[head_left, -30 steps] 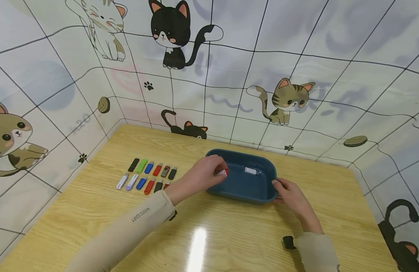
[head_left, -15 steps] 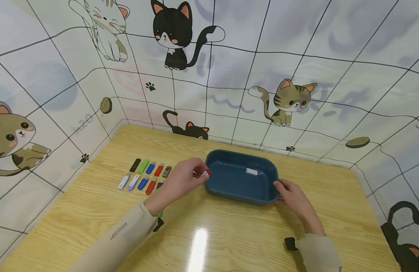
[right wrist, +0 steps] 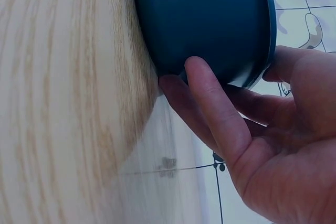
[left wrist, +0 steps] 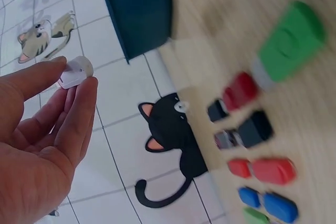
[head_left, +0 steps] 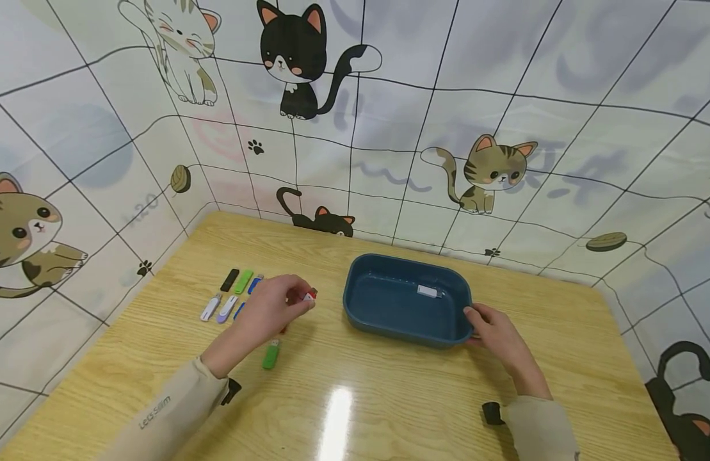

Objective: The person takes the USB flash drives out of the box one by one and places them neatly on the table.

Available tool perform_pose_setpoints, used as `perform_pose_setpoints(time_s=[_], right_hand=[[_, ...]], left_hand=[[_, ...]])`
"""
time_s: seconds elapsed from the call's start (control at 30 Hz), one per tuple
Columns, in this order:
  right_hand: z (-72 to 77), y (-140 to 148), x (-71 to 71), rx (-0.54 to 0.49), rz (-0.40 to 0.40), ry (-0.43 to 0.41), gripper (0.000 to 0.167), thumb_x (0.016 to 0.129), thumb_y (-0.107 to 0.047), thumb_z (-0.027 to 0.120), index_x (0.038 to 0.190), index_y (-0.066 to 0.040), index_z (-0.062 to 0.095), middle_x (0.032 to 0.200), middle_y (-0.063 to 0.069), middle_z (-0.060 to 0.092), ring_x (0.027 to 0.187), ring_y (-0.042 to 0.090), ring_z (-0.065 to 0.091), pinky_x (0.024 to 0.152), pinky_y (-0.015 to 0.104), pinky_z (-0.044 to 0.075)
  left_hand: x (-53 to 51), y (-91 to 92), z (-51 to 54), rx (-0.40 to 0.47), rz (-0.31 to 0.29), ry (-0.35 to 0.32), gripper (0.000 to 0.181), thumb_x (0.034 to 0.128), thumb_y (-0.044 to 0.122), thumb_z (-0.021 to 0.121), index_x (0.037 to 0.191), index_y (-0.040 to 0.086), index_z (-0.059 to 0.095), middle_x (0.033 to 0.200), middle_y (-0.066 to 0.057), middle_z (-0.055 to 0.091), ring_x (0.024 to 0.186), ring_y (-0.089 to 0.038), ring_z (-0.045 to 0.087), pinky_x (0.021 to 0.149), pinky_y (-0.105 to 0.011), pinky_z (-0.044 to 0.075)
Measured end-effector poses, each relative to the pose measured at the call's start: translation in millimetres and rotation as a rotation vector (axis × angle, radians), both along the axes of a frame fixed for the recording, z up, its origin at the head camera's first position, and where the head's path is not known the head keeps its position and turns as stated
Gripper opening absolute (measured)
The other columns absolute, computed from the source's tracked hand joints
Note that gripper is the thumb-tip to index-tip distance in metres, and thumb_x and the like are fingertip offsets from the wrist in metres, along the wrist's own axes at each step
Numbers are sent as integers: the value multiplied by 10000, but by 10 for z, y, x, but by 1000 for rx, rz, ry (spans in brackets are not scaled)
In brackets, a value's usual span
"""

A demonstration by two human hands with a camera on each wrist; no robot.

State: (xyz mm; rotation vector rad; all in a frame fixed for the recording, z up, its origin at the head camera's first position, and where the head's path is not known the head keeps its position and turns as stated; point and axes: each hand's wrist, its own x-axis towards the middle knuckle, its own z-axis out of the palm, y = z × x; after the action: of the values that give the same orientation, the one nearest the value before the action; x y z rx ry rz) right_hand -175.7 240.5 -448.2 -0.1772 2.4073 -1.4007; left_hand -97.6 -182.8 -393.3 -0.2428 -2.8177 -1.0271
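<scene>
My left hand pinches a small red-and-white USB stick between thumb and fingers, held above the table left of a dark blue plastic tray. In the left wrist view, its white end pokes out past the fingertips. My right hand grips the tray's right end, thumb at the rim and fingers against the outer wall, as the right wrist view shows. Inside the tray, a white USB stick lies near the back wall. Part of the stick in my left hand is hidden by the fingers.
Rows of USB sticks lie on the wooden table at the left, among them a black one and a white one; my left hand covers several. A green stick lies nearer the front. A cat-printed cloth surrounds the table.
My left hand has moved left, from over the tray back towards the rows, still pinching the red-and-white USB stick. The green stick has come into view. My right hand stays on the tray.
</scene>
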Motion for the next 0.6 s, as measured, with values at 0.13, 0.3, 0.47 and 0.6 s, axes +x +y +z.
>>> perform_pose_setpoints(time_s=[0.13, 0.3, 0.47, 0.6], right_hand=[[-1, -2, 6, -2, -3, 0, 646, 1130, -340, 423, 1541, 145, 309, 1471, 395, 435, 1205, 423, 639, 874, 391, 592], [-2, -5, 2, 2, 4, -2, 654, 1132, -351, 411, 1547, 141, 298, 1483, 393, 425, 1231, 430, 620, 879, 392, 591], [-6, 1, -2, 0, -1, -5, 648, 1133, -347, 410, 1548, 139, 301, 1475, 391, 434, 1222, 429, 627, 880, 396, 590], [-8, 1, 5, -3, 2, -10, 657, 1133, -354, 407, 1549, 142, 294, 1475, 389, 434, 1237, 430, 615, 887, 397, 588]], left_hand=[[74, -143, -57, -33, 17, -7, 86, 917, 146, 800, 975, 108, 749, 857, 62, 695, 784, -85, 655, 714, -343, 544], [173, -290, -133, -79, 50, -21, 68, 897, 117, 804, 918, 116, 739, 784, 83, 660, 704, -73, 594, 648, -313, 491], [256, -375, -210, -121, 78, -35, 87, 873, 86, 802, 895, 82, 718, 754, 61, 635, 662, -84, 542, 609, -288, 458], [314, -419, -278, -147, 84, -68, 107, 861, 85, 810, 886, 61, 709, 738, 48, 628, 662, -87, 541, 604, -278, 460]])
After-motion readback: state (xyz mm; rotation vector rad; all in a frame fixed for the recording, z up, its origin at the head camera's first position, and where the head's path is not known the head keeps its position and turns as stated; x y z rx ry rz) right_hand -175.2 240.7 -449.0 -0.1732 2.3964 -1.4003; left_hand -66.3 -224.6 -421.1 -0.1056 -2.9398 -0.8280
